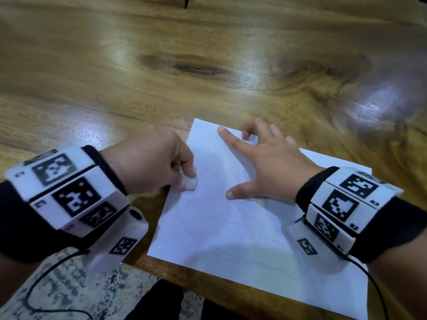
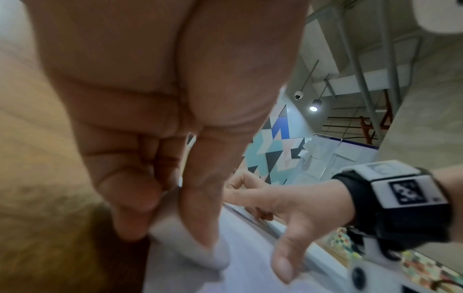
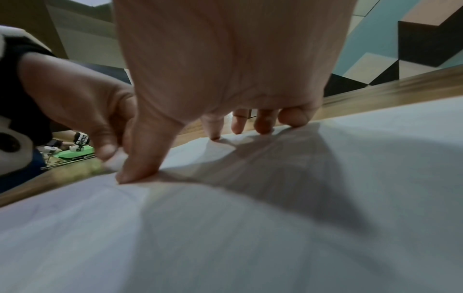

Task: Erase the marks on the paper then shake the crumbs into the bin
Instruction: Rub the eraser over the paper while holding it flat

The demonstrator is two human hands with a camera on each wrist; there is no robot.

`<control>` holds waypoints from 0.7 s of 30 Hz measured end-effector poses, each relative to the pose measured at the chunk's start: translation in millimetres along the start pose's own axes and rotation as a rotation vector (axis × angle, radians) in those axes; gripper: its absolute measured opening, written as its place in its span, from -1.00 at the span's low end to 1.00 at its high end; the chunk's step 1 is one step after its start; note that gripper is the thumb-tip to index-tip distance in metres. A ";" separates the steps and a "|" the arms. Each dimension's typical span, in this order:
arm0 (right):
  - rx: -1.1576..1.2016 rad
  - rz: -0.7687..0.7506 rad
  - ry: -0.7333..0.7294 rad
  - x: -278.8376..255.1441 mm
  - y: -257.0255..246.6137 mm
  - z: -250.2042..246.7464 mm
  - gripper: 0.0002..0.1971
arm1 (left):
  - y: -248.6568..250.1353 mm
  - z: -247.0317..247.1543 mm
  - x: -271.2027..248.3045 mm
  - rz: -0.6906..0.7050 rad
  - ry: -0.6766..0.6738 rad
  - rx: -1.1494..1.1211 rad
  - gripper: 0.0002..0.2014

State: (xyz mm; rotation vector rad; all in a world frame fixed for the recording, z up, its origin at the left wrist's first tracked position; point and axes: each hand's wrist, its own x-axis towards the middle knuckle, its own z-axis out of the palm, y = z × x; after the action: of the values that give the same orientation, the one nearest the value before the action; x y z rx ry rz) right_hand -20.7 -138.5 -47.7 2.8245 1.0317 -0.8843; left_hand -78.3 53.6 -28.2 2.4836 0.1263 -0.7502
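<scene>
Left hand [image 1: 150, 162] pinches the eraser [image 1: 191, 183] at the paper [image 1: 242, 227]'s left edge; right hand [image 1: 270, 162], fingers spread, pins the sheet to the counter [image 1: 161, 65]. Best w/ short light strokes toward the faint marks (bin unseen).

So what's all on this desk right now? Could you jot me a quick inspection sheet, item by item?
Surface: glossy wooden table, dark knot in the grain.
Job's things: white paper flat at the near table edge, faint pencil lines on it; white eraser touching the paper near its left edge. Bin: nothing seen.
Clutter: nothing seen.
Hands: left hand pinches the eraser; right hand spread, fingertips pressing the paper.
Cables: a thin black cable hangs from the left wristband; another runs from the right wristband.
Surroundings: speckled floor; the wrist views show a wall of coloured geometric panels.
</scene>
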 end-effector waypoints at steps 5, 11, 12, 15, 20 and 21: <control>0.011 0.003 0.001 0.1 -0.8 -1.0 0.09 | 11.5 -11.3 21.4 -0.028 0.200 -0.043 -0.86; 0.006 0.001 -0.007 0.2 -0.1 -1.0 0.09 | 11.2 1.8 6.5 0.001 0.206 0.058 -0.91; 0.003 0.000 -0.009 0.2 0.0 -1.0 0.09 | 8.5 4.3 -1.2 0.003 0.143 0.053 -0.89; -0.002 -0.002 -0.012 0.6 -0.1 -1.3 0.09 | 4.2 4.9 -8.0 -0.010 0.061 0.042 -0.91; 0.002 -0.008 -0.006 0.9 0.1 -0.3 0.09 | 9.1 -4.4 1.9 -0.026 0.055 0.059 -0.90; 0.004 -0.008 -0.007 0.8 0.2 -0.5 0.09 | 9.9 -7.8 6.4 -0.035 0.105 0.023 -0.88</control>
State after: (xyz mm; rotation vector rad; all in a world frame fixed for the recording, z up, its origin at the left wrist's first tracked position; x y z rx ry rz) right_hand -19.8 -138.0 -47.7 2.8200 1.0426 -0.8978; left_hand -66.8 48.8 -21.6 2.5493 0.2005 -0.6390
